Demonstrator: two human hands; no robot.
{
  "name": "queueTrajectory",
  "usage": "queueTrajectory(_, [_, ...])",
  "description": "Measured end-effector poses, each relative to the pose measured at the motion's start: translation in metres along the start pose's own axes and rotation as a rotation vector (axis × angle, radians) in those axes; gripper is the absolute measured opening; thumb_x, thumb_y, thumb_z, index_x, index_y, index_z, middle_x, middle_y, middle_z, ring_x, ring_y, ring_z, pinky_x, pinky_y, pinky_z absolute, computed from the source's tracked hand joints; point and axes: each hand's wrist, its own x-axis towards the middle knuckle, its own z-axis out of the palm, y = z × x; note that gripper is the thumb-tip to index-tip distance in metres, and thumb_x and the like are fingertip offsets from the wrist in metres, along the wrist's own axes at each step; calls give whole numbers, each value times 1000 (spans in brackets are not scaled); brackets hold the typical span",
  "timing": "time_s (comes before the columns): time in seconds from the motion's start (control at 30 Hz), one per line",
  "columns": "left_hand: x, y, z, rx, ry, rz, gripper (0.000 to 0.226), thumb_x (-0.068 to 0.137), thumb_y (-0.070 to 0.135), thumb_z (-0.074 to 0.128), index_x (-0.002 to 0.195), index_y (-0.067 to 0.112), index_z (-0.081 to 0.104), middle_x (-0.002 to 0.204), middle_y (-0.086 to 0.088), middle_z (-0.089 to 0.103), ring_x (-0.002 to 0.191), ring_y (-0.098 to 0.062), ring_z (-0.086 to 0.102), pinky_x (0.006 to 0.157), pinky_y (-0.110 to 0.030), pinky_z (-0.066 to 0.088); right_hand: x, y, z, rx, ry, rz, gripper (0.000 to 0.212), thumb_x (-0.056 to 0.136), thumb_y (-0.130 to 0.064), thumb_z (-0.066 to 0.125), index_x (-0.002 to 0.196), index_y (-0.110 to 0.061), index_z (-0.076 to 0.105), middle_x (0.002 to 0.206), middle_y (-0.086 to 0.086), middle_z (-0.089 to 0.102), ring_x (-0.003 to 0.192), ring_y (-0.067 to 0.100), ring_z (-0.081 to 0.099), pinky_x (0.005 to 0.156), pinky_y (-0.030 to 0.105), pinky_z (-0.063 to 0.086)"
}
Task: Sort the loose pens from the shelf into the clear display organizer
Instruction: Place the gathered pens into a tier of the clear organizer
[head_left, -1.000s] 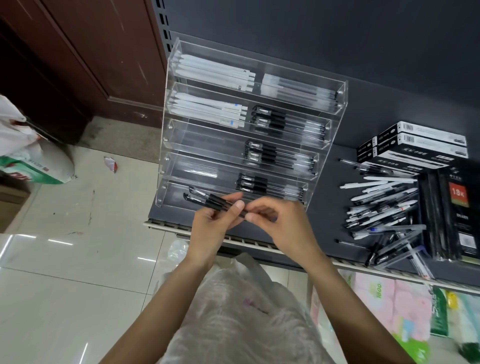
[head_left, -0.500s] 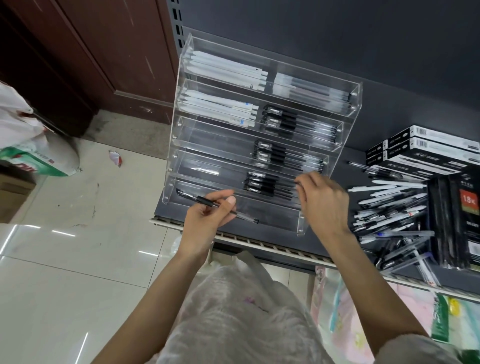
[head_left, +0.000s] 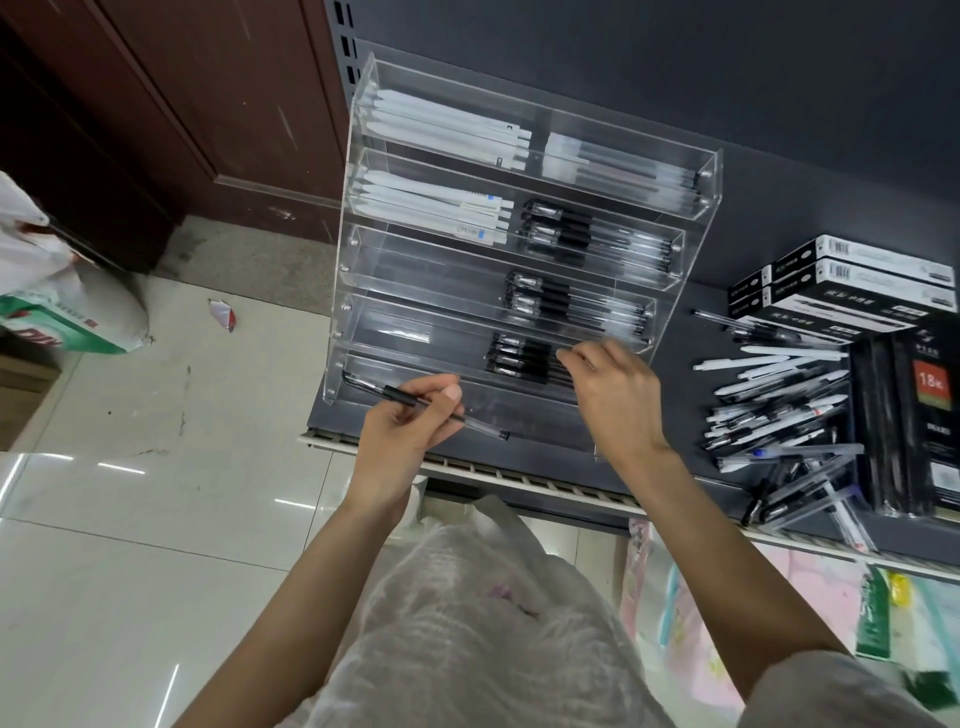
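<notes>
The left hand (head_left: 402, 431) pinches a black pen (head_left: 422, 401) over the organizer (head_left: 358, 260)'s near-left tray. Best to keep it level, line it up with the tray and lay it in flat. Just beyond, the right hand (head_left: 615, 395) reaches into the next tier's black pens, fingers curled; whether they grip one I cannot tell. Half a second ago it was further right. Loose pens (head_left: 779, 410) wait on the shelf's right.

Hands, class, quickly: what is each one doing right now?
Left hand: pinches a black pen.
Right hand: fingertips at the organizer; grip cannot be told.
</notes>
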Motion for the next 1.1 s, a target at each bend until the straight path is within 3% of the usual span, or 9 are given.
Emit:
queueTrajectory(0.1, [0, 0, -2, -5, -2, -4, 12, 87, 15, 62, 97, 12, 68, 79, -4, 63, 79, -7, 65, 71, -15, 52, -1, 0, 1, 21, -42, 48, 41, 54, 12, 75, 87, -13, 74, 74, 0, 68, 65, 19, 61, 50, 26, 51])
queueTrajectory(0.23, [0, 0, -4, 11, -16, 3, 11, 87, 15, 62, 96, 12, 68, 80, -5, 63, 79, -7, 65, 72, -16, 52, 3, -9, -3, 94, -49, 2, 43, 67, 7, 71, 104, -16, 71, 84, -1, 68, 70, 18, 62, 51, 28, 52])
queueTrajectory(0.33, [-1, 1, -5, 7, -23, 3, 11, 88, 14, 62, 97, 13, 68, 81, -6, 63, 79, -8, 65, 72, -16, 52, 10, -21, -5, 133, -87, 3, 27, 80, -5, 70, 105, -16, 70, 92, -1, 68, 77, 19, 62, 53, 29, 53])
queueTrajectory(0.5, [-2, 3, -5, -1, -18, 19, 10, 88, 13, 62, 96, 14, 68, 78, -2, 62, 79, -7, 66, 72, -16, 52, 16, -28, -15, 296, -133, 180, 15, 85, -14, 68, 100, -15, 72, 95, 0, 66, 84, 20, 63, 54, 29, 54])
queueTrajectory(0.67, [-4, -1, -2, -19, 5, 61, 8, 88, 11, 62, 93, 13, 67, 83, -2, 62, 79, -6, 64, 71, -17, 53, 8, -68, -65, 778, -226, 243, 10, 86, -30, 66, 93, -23, 67, 88, -14, 61, 75, 0, 57, 66, 16, 46])
queueTrajectory(0.8, [-6, -6, 8, -8, -56, 55, 6, 88, 10, 62, 93, 11, 65, 78, 0, 66, 77, -12, 66, 70, -19, 54, -12, -87, -68, 671, -220, 233, 13, 80, -29, 72, 88, -23, 64, 83, -12, 63, 76, 6, 58, 61, 26, 49])
queueTrajectory(0.9, [-6, -9, 11, 17, -73, 27, 19, 88, 13, 63, 107, 12, 62, 81, 2, 65, 82, -10, 67, 74, -20, 55, -23, -71, -63, 562, -173, 254, 14, 78, -20, 75, 91, -21, 70, 84, -8, 66, 78, 12, 61, 58, 29, 52])
queueTrajectory(1.0, [5, -11, -6, 337, 91, 260, 33, 88, 22, 64, 118, 19, 53, 94, 5, 60, 87, -2, 61, 76, -13, 50, -38, -39, -56, 396, -155, 285, 17, 74, -15, 78, 88, -23, 74, 85, -7, 69, 80, 15, 65, 57, 27, 54])
queueTrajectory(1.1, [18, -17, -20, 890, 18, 617, 29, 91, 21, 60, 119, 16, 55, 102, 1, 62, 92, -12, 59, 72, -21, 49, -48, -20, -41, 163, -322, 244, 24, 61, -12, 87, 77, -24, 73, 72, -5, 68, 64, 17, 66, 43, 26, 51])
